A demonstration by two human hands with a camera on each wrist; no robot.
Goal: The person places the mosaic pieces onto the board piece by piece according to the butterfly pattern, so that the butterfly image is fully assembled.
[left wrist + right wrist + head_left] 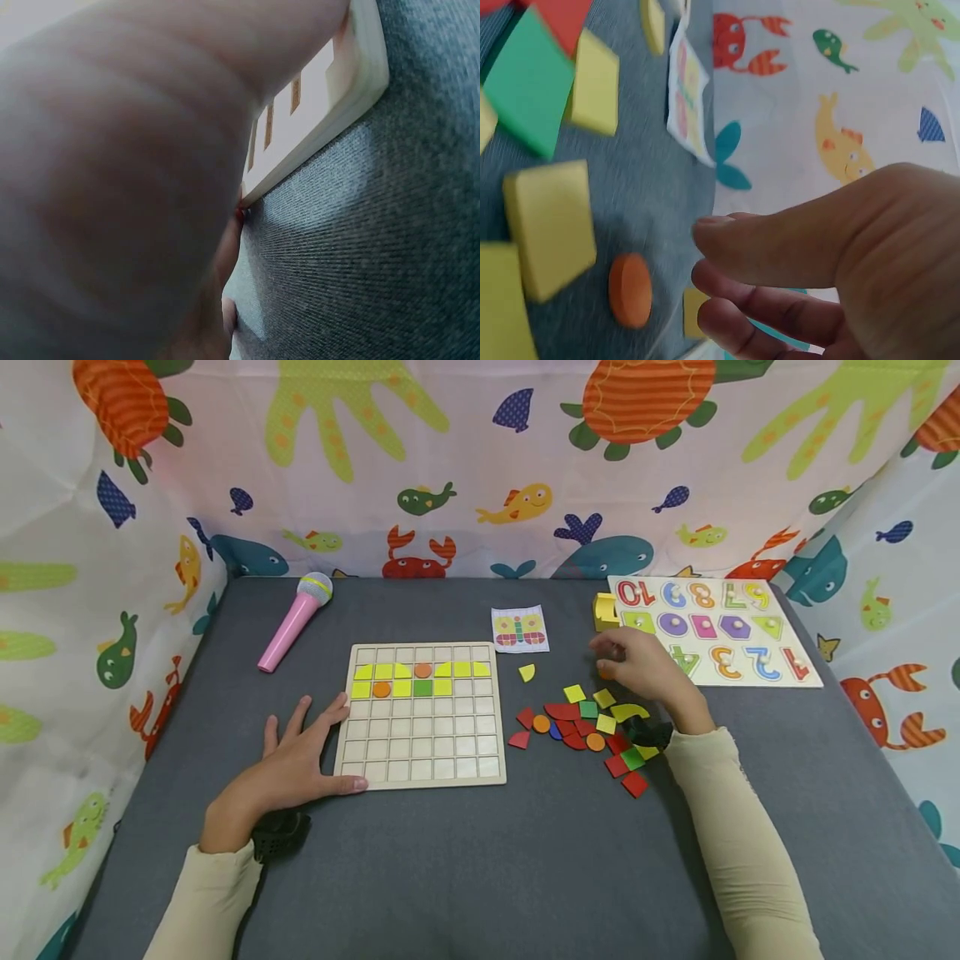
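My left hand (292, 768) rests spread at the lower left of a wooden grid board (420, 718), thumb at its bottom edge and a fingertip at its left edge. Yellow pieces (402, 687), two orange discs (382, 689) and a green square (423, 687) fill parts of two upper rows. Over the table to the right hovers my right hand (645, 664), fingers loosely bent, thumb apart from the fingers and nothing visible between them. An orange disc (630, 289) lies below it, near yellow squares (551, 229). The left wrist view shows mainly the forearm and the board's corner (360, 82).
Several loose red, green, yellow, orange and blue pieces (585, 727) lie right of the board. A butterfly pattern card (520, 629) and a yellow quarter piece (527, 672) are nearby. Behind stand a number puzzle (716, 647), a yellow block (605, 612) and a pink microphone (288, 631).
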